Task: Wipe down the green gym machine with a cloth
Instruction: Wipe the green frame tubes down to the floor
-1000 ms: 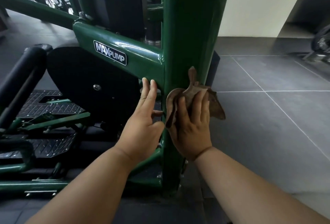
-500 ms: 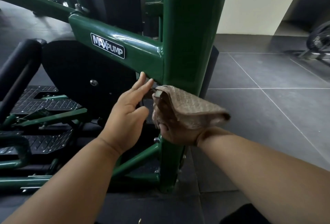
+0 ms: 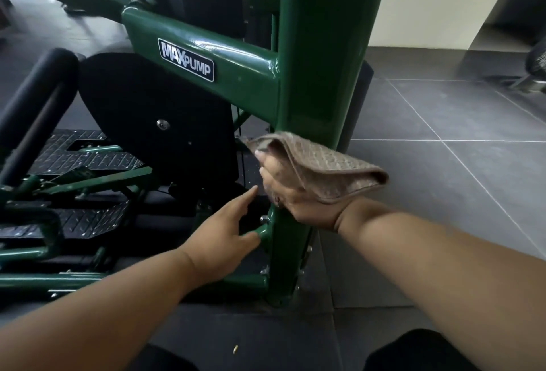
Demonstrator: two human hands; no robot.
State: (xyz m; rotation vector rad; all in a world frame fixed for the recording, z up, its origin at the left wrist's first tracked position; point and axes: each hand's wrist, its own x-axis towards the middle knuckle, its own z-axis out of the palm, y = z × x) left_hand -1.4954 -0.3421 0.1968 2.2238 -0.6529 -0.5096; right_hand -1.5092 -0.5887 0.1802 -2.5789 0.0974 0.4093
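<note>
The green gym machine (image 3: 319,60) fills the middle, with a thick upright post and a slanted beam bearing a MAXPUMP badge (image 3: 186,60). My right hand (image 3: 291,190) grips a brown waffle-weave cloth (image 3: 322,166) and holds it against the left side of the post, below the beam joint. The cloth drapes over the back of that hand. My left hand (image 3: 223,234) is lower, fingers relaxed, with its thumb against a thin green diagonal brace (image 3: 263,233) near the post's base.
A black side cover (image 3: 153,122) and black diamond-plate footplates (image 3: 79,157) lie left of the post. A black padded roller (image 3: 32,110) stands at far left. Grey floor tiles (image 3: 443,169) spread to the right. My dark-clad knees (image 3: 413,353) show at the bottom.
My right hand turned from flat against the post to gripping the cloth on the post's left side. My left hand dropped from the beam joint down to the lower brace.
</note>
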